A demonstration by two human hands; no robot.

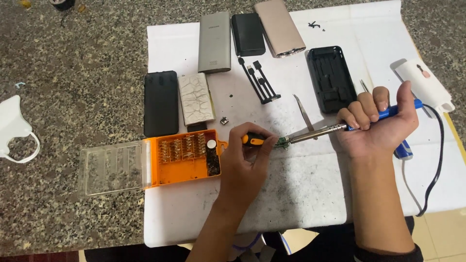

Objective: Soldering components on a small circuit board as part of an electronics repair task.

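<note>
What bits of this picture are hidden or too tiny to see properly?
Head view:
- Small green part at the soldering iron tip: too small to tell what it is; the left hand hides its near end.
- Orange-handled tool: its tip is under the left fingers.
- Bits in the orange case: too tiny to tell apart.
- White object: cut off by the left edge.
- Iron's blue handle: mostly wrapped by the right hand.

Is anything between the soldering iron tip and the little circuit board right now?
Nothing visible: the soldering iron in the right hand reaches the small circuit board unobstructed. The left hand holds a screwdriver beside it.
</note>
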